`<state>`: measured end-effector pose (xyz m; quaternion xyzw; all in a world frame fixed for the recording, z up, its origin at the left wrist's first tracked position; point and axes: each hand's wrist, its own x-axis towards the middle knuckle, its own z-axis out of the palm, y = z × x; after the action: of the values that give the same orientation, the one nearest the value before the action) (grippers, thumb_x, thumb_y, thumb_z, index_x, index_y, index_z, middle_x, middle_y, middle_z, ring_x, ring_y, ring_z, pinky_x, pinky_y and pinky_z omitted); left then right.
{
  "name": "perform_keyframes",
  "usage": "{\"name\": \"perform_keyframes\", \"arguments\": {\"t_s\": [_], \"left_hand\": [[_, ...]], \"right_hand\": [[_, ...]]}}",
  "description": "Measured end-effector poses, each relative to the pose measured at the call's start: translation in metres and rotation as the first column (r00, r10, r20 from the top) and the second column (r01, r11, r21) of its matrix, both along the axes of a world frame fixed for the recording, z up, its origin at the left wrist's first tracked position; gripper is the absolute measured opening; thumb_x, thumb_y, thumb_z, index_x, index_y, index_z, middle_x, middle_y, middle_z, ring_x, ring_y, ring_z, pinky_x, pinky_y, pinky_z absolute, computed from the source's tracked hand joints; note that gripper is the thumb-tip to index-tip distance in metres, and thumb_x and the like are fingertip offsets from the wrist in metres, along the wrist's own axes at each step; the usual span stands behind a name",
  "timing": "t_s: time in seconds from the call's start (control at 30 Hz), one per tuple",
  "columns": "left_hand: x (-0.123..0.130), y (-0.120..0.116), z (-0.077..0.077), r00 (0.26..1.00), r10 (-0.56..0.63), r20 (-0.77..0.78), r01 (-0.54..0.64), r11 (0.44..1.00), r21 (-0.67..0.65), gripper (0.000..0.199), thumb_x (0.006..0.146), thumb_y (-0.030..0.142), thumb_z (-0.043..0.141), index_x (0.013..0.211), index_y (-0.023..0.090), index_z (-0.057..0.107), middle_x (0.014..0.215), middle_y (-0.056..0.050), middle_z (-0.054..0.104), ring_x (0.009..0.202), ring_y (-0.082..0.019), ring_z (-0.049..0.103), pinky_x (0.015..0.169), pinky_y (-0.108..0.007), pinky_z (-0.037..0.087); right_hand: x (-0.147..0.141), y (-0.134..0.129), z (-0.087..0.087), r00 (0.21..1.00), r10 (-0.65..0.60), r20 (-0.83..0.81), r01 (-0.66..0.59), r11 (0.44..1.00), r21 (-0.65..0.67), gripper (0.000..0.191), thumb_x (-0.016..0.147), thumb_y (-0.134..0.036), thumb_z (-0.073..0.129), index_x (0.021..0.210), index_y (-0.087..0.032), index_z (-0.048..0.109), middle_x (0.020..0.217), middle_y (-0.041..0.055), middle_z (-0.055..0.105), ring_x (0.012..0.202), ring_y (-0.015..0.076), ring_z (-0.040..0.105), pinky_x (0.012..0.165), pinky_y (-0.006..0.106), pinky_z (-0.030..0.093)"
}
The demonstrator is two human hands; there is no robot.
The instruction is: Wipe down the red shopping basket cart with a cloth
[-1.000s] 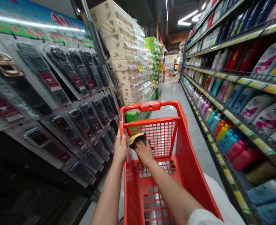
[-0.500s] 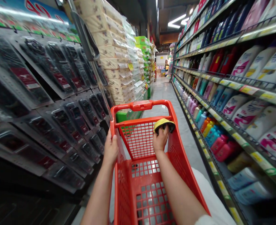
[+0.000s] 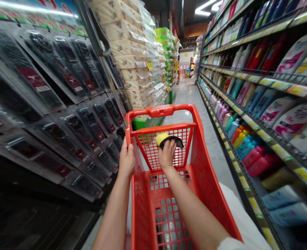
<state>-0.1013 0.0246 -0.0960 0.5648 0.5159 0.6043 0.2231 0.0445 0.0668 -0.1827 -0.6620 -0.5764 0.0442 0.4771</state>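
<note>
A red plastic shopping basket [image 3: 198, 152], deep with lattice walls and a raised handle at its far end, stands in front of me. My left hand [image 3: 126, 159] grips its left rim near the far corner, fingers over the outside. Inside, close to the far lattice panel [image 3: 178, 159], my right hand [image 3: 167, 153] is closed on a yellow-and-black cleaning pad [image 3: 162, 139]. The pad has a rounded yellow side and a thin black flap, and its lower part is partly hidden behind my fingers.
Packaged dark items [image 3: 75, 121] hang on the left. A metal pole with a grey handle [image 3: 94, 29] slants beside stacked tissue packs [image 3: 135, 69]. Bottles line the shelves [image 3: 247, 118] on the right. A tiled aisle [image 3: 188, 93] runs ahead.
My right hand has moved left with the pad, from the right wall to the middle of the far panel, and the pad has turned. My left hand keeps its hold.
</note>
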Motion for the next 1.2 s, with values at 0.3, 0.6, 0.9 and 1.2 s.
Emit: {"name": "perform_keyframes", "arguments": {"t_s": [0.3,0.6,0.9,1.2], "left_hand": [[-0.004,-0.007,-0.003,0.998,0.054,0.017,-0.053,0.998,-0.025,0.054,0.094,0.034,0.048,0.145,0.019,0.043,0.152,-0.007,0.043,0.143,-0.021,0.034,0.12,-0.035,0.021],[-0.008,-0.004,-0.006,0.995,0.01,0.097,-0.008,1.0,-0.025,0.055,0.093,0.041,0.05,0.144,0.022,0.045,0.151,-0.005,0.045,0.142,-0.021,0.035,0.119,-0.035,0.023],[-0.015,-0.008,-0.004,0.992,0.011,0.128,-0.005,0.999,-0.047,0.059,0.093,0.043,0.05,0.147,0.022,0.041,0.155,-0.007,0.038,0.143,-0.022,0.032,0.119,-0.036,0.023],[-0.014,-0.012,-0.004,0.99,0.006,0.139,0.006,0.996,-0.085,0.062,0.094,0.049,0.046,0.149,0.023,0.035,0.157,-0.005,0.033,0.145,-0.02,0.029,0.119,-0.033,0.023]], "right_hand": [[-0.025,-0.029,-0.016,0.962,0.221,0.158,-0.187,0.961,-0.205,0.039,0.082,-0.029,0.062,0.116,-0.011,0.055,0.114,0.0183,0.057,0.104,0.0291,0.056,0.088,0.041,0.048],[-0.042,-0.028,0.013,0.882,0.471,-0.021,-0.463,0.856,-0.228,0.033,0.076,-0.019,0.062,0.109,-0.024,0.063,0.112,0.0061,0.059,0.093,0.0217,0.062,0.08,0.032,0.05],[-0.097,-0.043,-0.033,0.378,0.457,-0.805,-0.667,0.737,0.105,0.045,0.069,-0.017,0.062,0.114,-0.019,0.064,0.115,0.0056,0.067,0.108,0.0206,0.062,0.099,0.036,0.047],[-0.098,-0.039,-0.01,0.208,0.465,-0.86,-0.676,0.704,0.218,0.052,0.067,-0.018,0.058,0.119,-0.021,0.062,0.113,0.0032,0.069,0.102,0.0182,0.064,0.093,0.032,0.05]]}}
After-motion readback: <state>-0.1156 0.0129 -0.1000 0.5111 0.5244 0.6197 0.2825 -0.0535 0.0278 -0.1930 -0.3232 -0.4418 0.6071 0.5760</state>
